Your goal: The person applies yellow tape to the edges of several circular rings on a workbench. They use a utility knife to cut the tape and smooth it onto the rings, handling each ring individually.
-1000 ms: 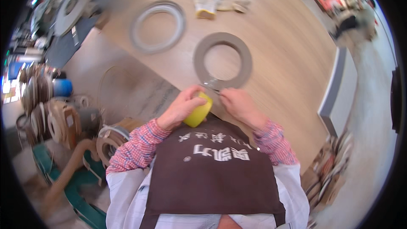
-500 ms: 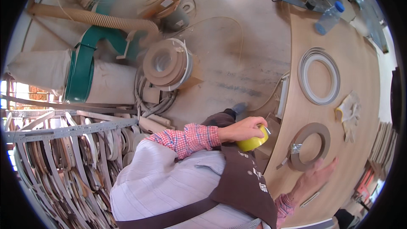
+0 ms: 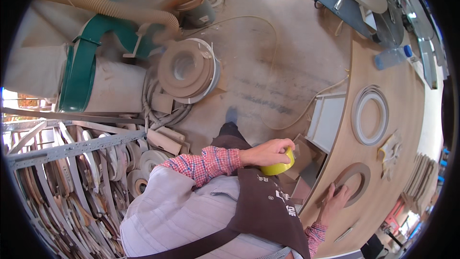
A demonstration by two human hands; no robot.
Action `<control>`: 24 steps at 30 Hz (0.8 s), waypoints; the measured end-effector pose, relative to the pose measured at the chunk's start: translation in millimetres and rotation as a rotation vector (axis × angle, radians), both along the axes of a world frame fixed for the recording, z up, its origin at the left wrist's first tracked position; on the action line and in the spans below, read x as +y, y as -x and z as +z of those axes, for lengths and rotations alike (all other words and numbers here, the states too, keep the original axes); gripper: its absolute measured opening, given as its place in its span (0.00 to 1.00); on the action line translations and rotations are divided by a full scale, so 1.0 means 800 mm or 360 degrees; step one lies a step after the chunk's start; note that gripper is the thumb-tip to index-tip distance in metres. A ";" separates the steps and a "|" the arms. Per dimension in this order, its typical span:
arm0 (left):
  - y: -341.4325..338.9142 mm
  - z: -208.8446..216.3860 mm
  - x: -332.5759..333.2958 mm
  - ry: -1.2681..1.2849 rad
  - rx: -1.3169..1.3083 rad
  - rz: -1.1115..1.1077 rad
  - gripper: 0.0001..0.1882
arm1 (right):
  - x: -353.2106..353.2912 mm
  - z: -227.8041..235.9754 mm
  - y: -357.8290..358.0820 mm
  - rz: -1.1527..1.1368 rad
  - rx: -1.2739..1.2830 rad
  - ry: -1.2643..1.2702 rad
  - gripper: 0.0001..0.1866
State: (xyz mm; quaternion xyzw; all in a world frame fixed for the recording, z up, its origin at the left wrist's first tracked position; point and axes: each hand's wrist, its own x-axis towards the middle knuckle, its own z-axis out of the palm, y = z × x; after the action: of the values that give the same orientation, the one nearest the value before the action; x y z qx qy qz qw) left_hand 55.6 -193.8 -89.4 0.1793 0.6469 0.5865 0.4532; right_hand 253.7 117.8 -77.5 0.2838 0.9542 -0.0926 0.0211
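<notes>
My left hand (image 3: 268, 153) is closed round a roll of yellow tape (image 3: 279, 167), held in front of my dark apron. On the wooden table to the right lies a flat brown coil of edge banding (image 3: 360, 171). At its near left edge, my right hand (image 3: 335, 199) has its fingers bent over the coil and gripping it; the hand hides that part of the rim. Farther up the table rests a white and grey coil (image 3: 370, 115). A pale work glove (image 3: 390, 151) is spread to the right of the coils.
A clear bottle with a blue cap (image 3: 393, 58) lies at the table's far end, near a round grey machine part (image 3: 330, 0). Stacked coils (image 3: 184, 69) stand on the floor at left, beside a green duct (image 3: 81, 76). A rack of strips (image 3: 76, 187) fills the lower left.
My right hand has gone from stretched-out fingers to bent ones at the brown coil's near left edge. My left hand keeps the tape and has moved slightly left. The whole view has shifted.
</notes>
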 end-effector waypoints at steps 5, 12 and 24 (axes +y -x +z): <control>0.046 -0.011 -0.061 -0.0188 -0.0205 0.0220 0.23 | 0.002 0.059 0.020 -0.0370 0.0066 0.0830 0.15; 0.074 -0.045 -0.210 -0.0261 -0.0476 0.0822 0.21 | -0.198 0.117 0.228 0.0357 -0.0243 0.1795 0.16; -0.126 -0.038 -0.380 -0.0131 -0.0885 0.2632 0.22 | -0.590 -0.197 0.536 0.3189 0.0390 0.0216 0.08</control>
State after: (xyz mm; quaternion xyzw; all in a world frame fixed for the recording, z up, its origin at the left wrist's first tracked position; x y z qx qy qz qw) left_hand 156.6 -498.1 -119.9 -0.4810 0.4140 0.7726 0.0169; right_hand -175.1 -354.0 -234.7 -0.6612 0.7414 -0.1149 0.0072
